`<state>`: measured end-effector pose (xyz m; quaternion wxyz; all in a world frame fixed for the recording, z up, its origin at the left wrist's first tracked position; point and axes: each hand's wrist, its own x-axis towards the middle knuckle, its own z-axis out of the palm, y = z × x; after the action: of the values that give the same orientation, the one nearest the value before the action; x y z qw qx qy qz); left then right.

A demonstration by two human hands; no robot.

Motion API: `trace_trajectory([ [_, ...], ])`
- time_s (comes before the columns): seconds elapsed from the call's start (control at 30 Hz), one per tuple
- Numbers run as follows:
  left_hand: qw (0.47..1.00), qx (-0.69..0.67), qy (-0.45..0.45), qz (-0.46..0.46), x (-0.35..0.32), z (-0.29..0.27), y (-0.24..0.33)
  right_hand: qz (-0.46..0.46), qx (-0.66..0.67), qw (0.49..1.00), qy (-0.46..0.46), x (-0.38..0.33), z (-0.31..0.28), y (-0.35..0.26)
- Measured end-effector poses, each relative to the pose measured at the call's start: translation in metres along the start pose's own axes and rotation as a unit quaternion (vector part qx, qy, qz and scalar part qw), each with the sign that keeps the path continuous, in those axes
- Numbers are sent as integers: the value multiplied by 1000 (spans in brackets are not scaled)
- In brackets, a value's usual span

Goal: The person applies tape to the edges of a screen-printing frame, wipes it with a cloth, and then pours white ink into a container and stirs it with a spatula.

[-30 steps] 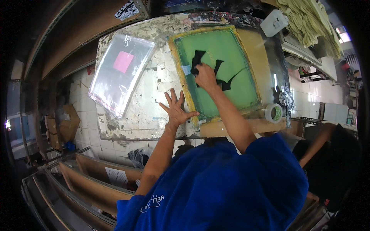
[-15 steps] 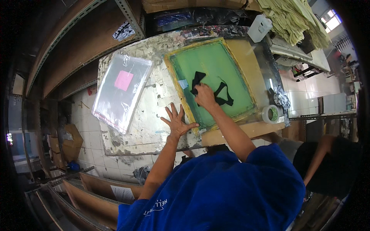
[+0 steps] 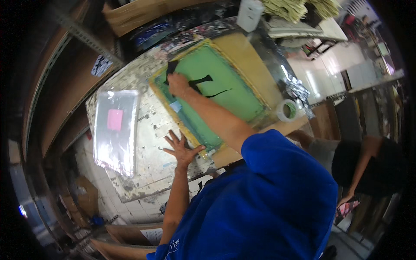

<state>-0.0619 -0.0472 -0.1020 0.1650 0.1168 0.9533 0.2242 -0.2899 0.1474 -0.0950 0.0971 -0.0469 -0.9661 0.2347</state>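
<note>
A green mesh printing screen with a yellow-taped frame lies flat on a paint-stained worktable. My right hand is closed on a black cloth, pressing it to the mesh near the screen's far left side. Loose ends of the cloth trail to the right over the mesh, one of them a thin strand. My left hand rests with fingers spread on the tabletop. Its thumb reaches the near left corner of the frame. A small light-blue patch sits on the frame's left edge.
Left of the screen lies a clear plastic-covered sheet with a pink note. A tape roll and crumpled foil are at right; a white container stands behind. Another person's arm shows at right, hand on a phone-like object.
My right hand has wiped the black cloth across the mesh toward the far left corner, so its ends now trail differently. My left hand keeps its place. The whole view has turned.
</note>
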Motion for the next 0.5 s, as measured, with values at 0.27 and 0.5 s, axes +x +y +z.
trace_trajectory([
  [0.27, 999, -13, -30, -20, 6, -6, 4, 56, 194, 979, -23, -194, -82, 31],
  [0.5, 999, -14, -22, -19, 5, -4, 1, 227, 498, 834, 77, -293, -236, 93],
])
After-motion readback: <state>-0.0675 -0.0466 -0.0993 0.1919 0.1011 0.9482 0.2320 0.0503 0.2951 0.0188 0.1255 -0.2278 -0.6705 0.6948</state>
